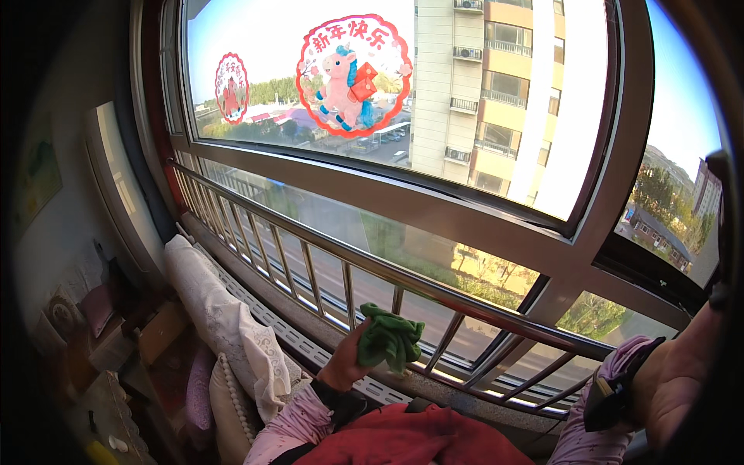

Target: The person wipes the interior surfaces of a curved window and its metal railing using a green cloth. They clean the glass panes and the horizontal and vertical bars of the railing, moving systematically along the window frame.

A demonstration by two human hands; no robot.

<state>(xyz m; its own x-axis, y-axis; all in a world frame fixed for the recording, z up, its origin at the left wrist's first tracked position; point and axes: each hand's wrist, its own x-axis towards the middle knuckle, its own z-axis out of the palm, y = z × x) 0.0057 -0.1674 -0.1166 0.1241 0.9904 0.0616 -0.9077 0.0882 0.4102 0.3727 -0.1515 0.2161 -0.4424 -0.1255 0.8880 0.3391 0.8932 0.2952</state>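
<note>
A bunched green cloth is held in my left hand, just in front of the stainless steel railing. Past the railing is a large window whose frame runs across the view. My right hand is raised at the far right, palm partly showing, beside the side window. Its fingers are lost in the dark rim of the view, so what they touch cannot be made out. Dark bands circle both wrists over patterned pink sleeves.
Round red-edged stickers with writing are on the glass. A white slotted radiator cover runs below the railing. At left, a lace cloth drapes over something long, near cushions, a cardboard box and a small table.
</note>
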